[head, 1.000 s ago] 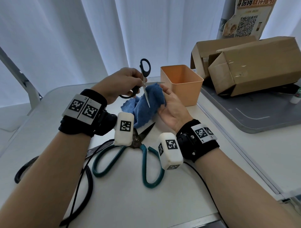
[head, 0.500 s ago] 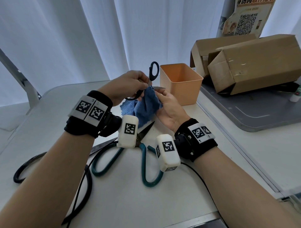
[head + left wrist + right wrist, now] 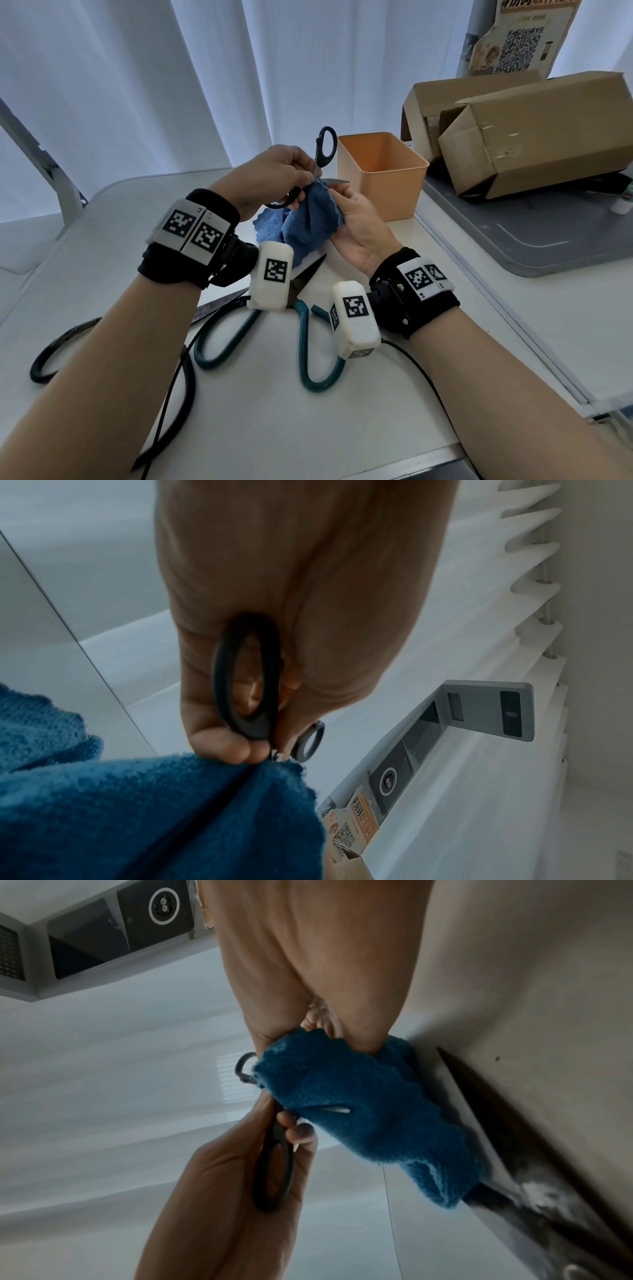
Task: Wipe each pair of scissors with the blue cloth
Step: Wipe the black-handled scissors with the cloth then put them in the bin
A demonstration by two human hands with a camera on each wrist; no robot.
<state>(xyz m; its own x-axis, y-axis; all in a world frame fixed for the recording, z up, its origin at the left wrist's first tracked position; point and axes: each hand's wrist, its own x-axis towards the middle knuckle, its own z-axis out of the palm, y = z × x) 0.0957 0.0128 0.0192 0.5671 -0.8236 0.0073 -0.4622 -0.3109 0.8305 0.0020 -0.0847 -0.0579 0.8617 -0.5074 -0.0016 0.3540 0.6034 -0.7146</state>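
Observation:
My left hand (image 3: 281,178) grips small black-handled scissors (image 3: 323,145) by the handles, held open above the table; one loop (image 3: 246,677) lies against the palm in the left wrist view. One silver blade tip (image 3: 337,181) pokes out past the blue cloth (image 3: 308,219). My right hand (image 3: 356,219) holds the cloth bunched around the other blade, whose point (image 3: 337,1110) pierces through the blue cloth (image 3: 359,1118) in the right wrist view. Large teal-handled scissors (image 3: 305,342) lie on the white table (image 3: 102,240) below my wrists. A black-handled pair (image 3: 58,353) lies at the left.
An orange plastic bin (image 3: 382,174) stands just beyond my right hand. Cardboard boxes (image 3: 534,133) sit on a grey tray (image 3: 548,240) at the right. Black cables (image 3: 171,394) run across the table near its front edge. White curtains hang behind.
The scissors have tilted so the upper handle loop points more upright and to the right. The cloth has slid up close to the pivot, covering more of the blade.

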